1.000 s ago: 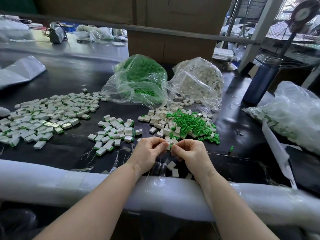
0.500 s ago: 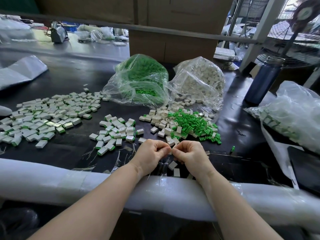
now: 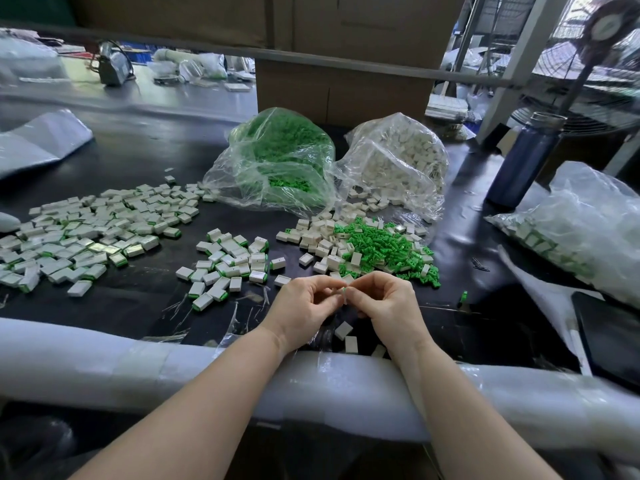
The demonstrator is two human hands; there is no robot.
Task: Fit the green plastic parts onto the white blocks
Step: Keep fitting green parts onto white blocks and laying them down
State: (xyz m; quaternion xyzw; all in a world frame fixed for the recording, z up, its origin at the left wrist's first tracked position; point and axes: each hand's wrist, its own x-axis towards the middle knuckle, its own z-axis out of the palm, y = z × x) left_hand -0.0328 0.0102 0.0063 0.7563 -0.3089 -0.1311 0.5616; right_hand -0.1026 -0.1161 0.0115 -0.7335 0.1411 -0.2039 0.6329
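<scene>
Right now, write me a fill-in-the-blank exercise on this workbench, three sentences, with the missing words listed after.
1. The bag of green parts lies to the ______ of the bag of white blocks.
2. The left hand and right hand meet over a small piece that is white and ______.
3. The blue bottle stands ______ on the black table.

Missing words: left; green; upright

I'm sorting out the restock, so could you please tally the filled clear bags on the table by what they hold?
Bag of green plastic parts: 1
Bag of white blocks: 1
Bag of white blocks with green fitted: 1
Total: 3
</scene>
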